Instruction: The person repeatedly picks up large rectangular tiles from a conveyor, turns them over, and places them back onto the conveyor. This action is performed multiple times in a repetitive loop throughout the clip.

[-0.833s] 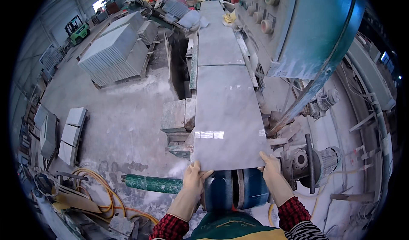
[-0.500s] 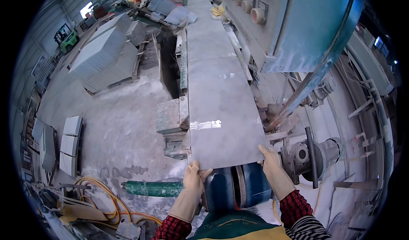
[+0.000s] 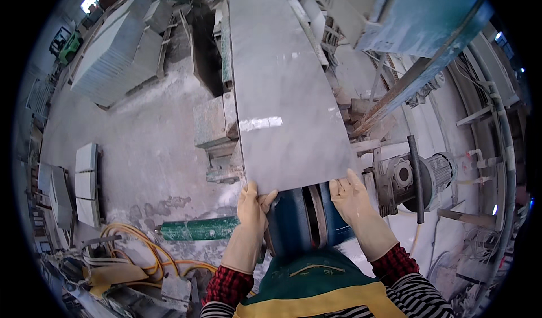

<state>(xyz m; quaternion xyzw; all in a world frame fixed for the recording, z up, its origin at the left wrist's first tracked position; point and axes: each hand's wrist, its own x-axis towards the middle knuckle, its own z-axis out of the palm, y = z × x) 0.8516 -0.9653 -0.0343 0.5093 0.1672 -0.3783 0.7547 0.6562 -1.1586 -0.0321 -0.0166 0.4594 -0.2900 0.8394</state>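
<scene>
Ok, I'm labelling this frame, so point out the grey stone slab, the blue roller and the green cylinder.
grey stone slab (image 3: 282, 98), head view, middle of its top face.
blue roller (image 3: 293, 225), head view, left blue section.
green cylinder (image 3: 197, 229), head view, mid-length of its side.

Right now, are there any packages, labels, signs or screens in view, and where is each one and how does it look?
None can be made out as such.
Nearest to a mark: a pale glossy patch, probably glare, on the long grey stone slab, middle of its left half.
The left hand and right hand, in pale gloves, grip the slab's near edge.
</scene>
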